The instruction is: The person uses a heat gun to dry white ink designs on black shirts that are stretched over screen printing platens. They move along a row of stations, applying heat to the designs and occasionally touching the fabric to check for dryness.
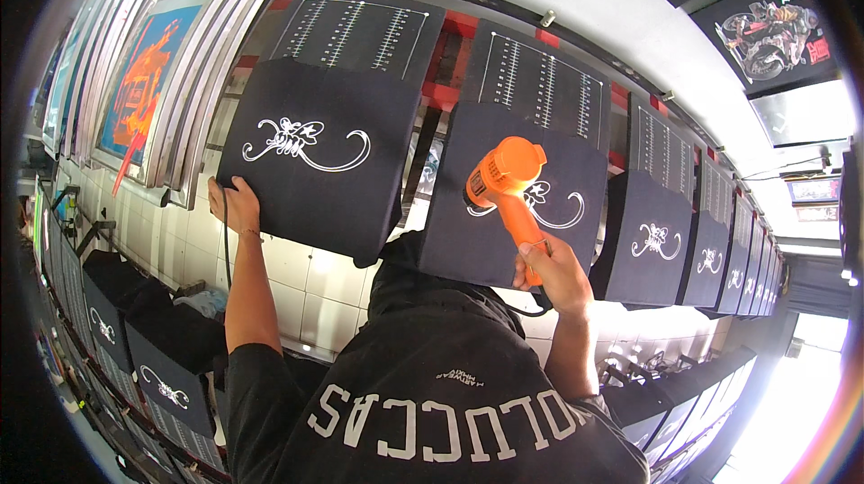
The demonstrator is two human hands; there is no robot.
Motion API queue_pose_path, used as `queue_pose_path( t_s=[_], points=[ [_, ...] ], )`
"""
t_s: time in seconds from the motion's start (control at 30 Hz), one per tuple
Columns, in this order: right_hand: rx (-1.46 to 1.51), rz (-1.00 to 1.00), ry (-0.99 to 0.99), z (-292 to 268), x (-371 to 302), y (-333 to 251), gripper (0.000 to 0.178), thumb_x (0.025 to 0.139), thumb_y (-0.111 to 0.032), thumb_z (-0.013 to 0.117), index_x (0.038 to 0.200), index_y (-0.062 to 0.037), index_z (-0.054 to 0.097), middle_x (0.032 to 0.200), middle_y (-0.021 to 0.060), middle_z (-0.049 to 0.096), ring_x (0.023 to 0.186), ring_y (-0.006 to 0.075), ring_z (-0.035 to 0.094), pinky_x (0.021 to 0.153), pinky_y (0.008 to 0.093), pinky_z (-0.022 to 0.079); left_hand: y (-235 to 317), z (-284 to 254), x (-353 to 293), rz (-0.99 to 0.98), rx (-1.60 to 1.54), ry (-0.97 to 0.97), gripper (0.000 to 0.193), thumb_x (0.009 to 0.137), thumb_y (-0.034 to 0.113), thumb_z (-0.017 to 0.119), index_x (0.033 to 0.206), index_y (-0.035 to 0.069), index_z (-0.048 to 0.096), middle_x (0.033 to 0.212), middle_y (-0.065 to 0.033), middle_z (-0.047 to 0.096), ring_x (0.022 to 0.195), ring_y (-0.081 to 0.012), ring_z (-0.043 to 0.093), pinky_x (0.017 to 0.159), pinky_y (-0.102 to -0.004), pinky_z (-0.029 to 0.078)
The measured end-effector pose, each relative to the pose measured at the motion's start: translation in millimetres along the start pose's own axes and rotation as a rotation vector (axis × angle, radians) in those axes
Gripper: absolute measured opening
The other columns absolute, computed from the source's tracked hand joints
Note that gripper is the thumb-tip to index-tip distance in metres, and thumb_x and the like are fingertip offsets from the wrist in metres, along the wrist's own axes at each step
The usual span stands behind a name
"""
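Note:
My right hand (556,270) is closed round the handle of an orange heat gun (511,180). The heat gun is over a black fabric piece (459,214) on a printing board, its dark nozzle end toward the left, hiding part of the white scroll print. To the left, my left hand (236,205) has its fingers curled round a black cord (226,255), close to the lower left corner of another black fabric piece (310,187). That piece lies flat, with its white floral scroll print (304,144) in full view.
More boards with printed black pieces (654,241) run off to the right, and another row (166,385) stands at lower left. Framed screens (148,79) lean at upper left. A dark rail (486,7) runs behind the boards. White tiles (328,295) show below.

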State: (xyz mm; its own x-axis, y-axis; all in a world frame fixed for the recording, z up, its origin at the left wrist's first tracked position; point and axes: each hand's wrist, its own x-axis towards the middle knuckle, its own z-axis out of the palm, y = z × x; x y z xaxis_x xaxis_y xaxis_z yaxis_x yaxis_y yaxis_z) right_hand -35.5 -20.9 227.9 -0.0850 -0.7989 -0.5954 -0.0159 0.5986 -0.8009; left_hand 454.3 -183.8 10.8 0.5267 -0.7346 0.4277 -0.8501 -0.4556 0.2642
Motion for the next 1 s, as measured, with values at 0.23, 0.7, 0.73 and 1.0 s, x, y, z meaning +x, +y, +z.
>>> queue_pose_path(
  t_s=[0.23,0.7,0.73,1.0],
  points=[
    [0.009,-0.015,0.000,-1.8,-1.5,-0.6,0.025,0.093,-0.018,0.058,0.105,0.0043,0.057,0.075,0.0037,0.058,0.061,0.0107,0.059,0.056,0.0240,0.048,-0.9,0.2,0.3,0.005,-0.010,0.014,0.054,0.091,0.030,0.049,0.127,-0.011,0.048,0.129,-0.0232,0.053,0.119,-0.0401,0.051,0.102,-0.0472,0.038],
    [0.024,-0.011,0.001,0.5,-3.3,5.1,0.027,0.093,-0.021,0.059,0.104,0.0041,0.056,0.076,0.0043,0.059,0.062,0.0111,0.061,0.056,0.0239,0.049,2.2,-5.9,-0.4,0.009,-0.010,-0.001,0.055,0.092,0.030,0.051,0.127,-0.013,0.048,0.132,-0.0236,0.051,0.119,-0.0403,0.051,0.103,-0.0476,0.038],
    [-0.052,-0.024,0.001,2.8,-5.8,0.8,0.029,0.093,-0.022,0.060,0.105,0.0040,0.056,0.077,0.0047,0.059,0.063,0.0111,0.061,0.057,0.0242,0.050,-4.5,-0.2,-0.8,0.038,0.016,0.009,0.056,0.092,0.030,0.051,0.127,-0.013,0.048,0.132,-0.0236,0.051,0.120,-0.0401,0.051,0.103,-0.0475,0.038],
    [-0.024,0.006,-0.086,-18.4,-22.2,6.9,0.033,0.094,-0.024,0.060,0.109,0.0044,0.054,0.081,0.0050,0.058,0.065,0.0113,0.060,0.056,0.0247,0.050,-3.3,3.1,-3.2,0.019,-0.005,-0.008,0.054,0.091,0.027,0.050,0.127,-0.014,0.047,0.133,-0.0250,0.051,0.122,-0.0403,0.048,0.105,-0.0474,0.036]
  ],
)
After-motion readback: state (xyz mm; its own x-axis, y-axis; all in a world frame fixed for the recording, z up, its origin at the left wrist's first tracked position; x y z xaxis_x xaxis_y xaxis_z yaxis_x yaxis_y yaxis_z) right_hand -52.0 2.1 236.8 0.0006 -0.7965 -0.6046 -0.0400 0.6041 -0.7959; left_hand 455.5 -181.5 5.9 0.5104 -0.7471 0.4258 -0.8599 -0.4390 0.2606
